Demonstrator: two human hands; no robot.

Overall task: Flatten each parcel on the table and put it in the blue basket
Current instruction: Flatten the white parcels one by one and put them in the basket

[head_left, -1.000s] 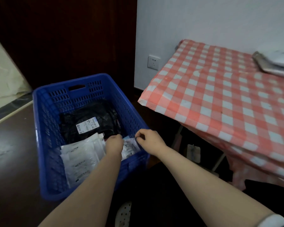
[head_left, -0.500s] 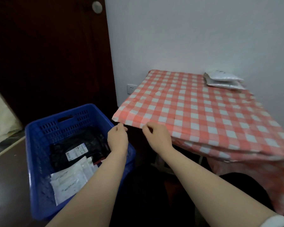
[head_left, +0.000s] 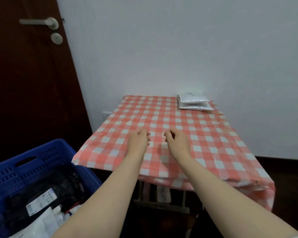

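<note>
From the head camera, the step in hand looks like the fetch between two parcels: both arms are stretched out over the worktop (head_left: 213, 143) with nothing in them. The left hand (head_left: 138, 140) and right hand (head_left: 178, 140) sit side by side above the near middle of the checked cloth, fingers loosely curled and released, gripping nothing. Whether the knuckles brush the cloth or hang just above it I cannot tell from this angle. The parcels (head_left: 193, 103) to be dealt with lie at about one o'clock from the hands, in the far right corner of the worktop against the wall (head_left: 179, 48), well apart from both hands. They look like two pale, silvery-white soft mailers stacked one on the other, puffy and pillow-like, the upper one bearing small dark print that is too blurred to read. The blue basket (head_left: 24, 167) stands on the floor at about eight o'clock, beside the worktop's near left corner, and holds a black parcel (head_left: 47, 191) with a white label, plus white parcels (head_left: 41, 224) nearer the camera. The next move probably calls for a long reach to one o'clock, taking the top mailer, drawing it to the middle of the worktop and pressing it down with flat palms. Being soft and air-filled, it may spring back or slide on the cloth.
</note>
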